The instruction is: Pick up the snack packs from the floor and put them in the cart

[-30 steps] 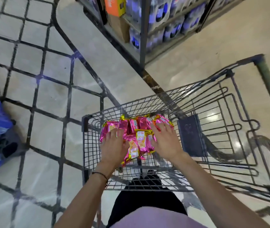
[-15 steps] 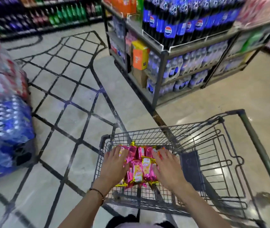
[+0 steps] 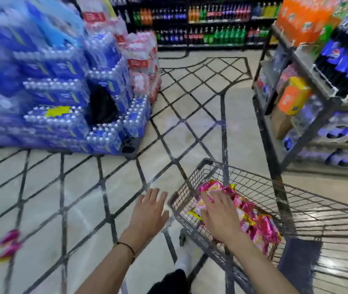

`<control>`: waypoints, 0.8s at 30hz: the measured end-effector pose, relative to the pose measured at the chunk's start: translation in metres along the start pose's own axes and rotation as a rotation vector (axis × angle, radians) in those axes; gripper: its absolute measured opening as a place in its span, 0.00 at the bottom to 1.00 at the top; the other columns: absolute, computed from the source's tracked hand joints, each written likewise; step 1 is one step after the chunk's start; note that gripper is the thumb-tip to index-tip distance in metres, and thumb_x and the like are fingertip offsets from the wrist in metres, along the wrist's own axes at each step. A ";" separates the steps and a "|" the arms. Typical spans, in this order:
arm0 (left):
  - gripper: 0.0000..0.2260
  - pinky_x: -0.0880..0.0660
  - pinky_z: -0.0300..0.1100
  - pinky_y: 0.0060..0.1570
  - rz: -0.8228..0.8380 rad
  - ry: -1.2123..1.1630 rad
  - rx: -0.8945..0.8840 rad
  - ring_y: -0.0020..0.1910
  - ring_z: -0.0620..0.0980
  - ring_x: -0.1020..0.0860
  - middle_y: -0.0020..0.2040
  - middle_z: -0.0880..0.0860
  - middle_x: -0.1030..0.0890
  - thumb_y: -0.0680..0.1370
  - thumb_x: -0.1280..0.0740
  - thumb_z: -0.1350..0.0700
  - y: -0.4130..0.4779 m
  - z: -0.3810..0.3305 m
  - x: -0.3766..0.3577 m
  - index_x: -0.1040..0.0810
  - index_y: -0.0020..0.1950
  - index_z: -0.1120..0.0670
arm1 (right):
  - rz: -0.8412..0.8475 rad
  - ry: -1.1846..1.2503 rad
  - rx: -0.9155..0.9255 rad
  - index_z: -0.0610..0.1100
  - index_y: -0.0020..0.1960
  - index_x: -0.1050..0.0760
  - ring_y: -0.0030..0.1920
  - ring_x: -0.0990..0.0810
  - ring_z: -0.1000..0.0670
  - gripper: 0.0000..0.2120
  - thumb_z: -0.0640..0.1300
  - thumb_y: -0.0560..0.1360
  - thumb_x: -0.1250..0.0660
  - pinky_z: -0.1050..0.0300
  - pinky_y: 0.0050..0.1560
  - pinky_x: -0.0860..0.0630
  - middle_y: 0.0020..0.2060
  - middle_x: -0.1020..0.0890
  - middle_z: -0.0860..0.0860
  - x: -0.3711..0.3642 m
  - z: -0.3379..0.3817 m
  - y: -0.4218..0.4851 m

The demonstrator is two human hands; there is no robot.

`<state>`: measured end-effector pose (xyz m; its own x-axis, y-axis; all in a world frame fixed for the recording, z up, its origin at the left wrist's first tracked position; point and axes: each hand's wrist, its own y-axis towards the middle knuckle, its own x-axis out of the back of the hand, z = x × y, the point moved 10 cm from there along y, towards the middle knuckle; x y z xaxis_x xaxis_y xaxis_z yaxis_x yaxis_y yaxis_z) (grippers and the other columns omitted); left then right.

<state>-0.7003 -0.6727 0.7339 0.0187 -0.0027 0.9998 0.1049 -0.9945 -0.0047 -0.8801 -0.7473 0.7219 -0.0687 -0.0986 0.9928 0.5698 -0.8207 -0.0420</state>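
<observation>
Our left hand (image 3: 149,211) has come off the snack packs (image 3: 260,225) and out of the cart (image 3: 264,187), fingers straight over the floor (image 3: 79,204). Our right hand (image 3: 219,217) stays flat on the pile, fingers spread. The floor is beige with dark lattice lines. Water packs (image 3: 58,92) stand at 10 o'clock and a drink shelf (image 3: 325,98) at 2. The pile runs from our right fingertips toward 4. Blurred loose packs (image 3: 9,244) lie at 8.

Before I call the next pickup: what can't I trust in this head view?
All in the head view:
- Pink shapes on the floor: motion-blurred and cut by the left edge; probably snack packs, but the count is unclear.
- Snack packs in the cart: the right hand lies over the pile and hides some; count and print are unreadable.
- Cart: its near end runs off the right and bottom edges.
</observation>
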 end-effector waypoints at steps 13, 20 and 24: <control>0.25 0.24 0.57 0.60 -0.064 -0.110 0.740 0.67 0.59 0.25 0.70 0.56 0.25 0.76 0.34 0.45 -0.273 0.240 0.021 0.28 0.72 0.52 | -0.024 -0.012 0.609 0.45 0.67 0.25 0.58 0.21 0.40 0.22 0.52 0.76 0.38 0.44 0.55 0.22 0.57 0.19 0.43 -0.001 0.331 0.010; 0.27 0.26 0.55 0.62 -0.093 -0.190 1.115 0.69 0.56 0.27 0.72 0.53 0.27 0.78 0.39 0.41 -0.453 0.365 0.007 0.33 0.76 0.51 | 0.030 0.062 0.936 0.47 0.68 0.27 0.59 0.23 0.40 0.22 0.52 0.76 0.34 0.45 0.54 0.24 0.59 0.20 0.45 -0.023 0.580 -0.034; 0.27 0.30 0.54 0.66 -0.096 -0.208 1.244 0.73 0.54 0.32 0.76 0.51 0.32 0.81 0.40 0.42 -0.534 0.430 0.017 0.39 0.79 0.49 | 0.046 0.086 1.057 0.47 0.65 0.26 0.56 0.22 0.42 0.19 0.52 0.76 0.33 0.46 0.48 0.22 0.55 0.19 0.46 -0.029 0.690 -0.062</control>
<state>-0.3288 -0.0961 0.7451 0.1031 0.1927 0.9758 0.9739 -0.2190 -0.0596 -0.3481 -0.3049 0.7739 -0.0627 -0.1904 0.9797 0.9930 0.0867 0.0804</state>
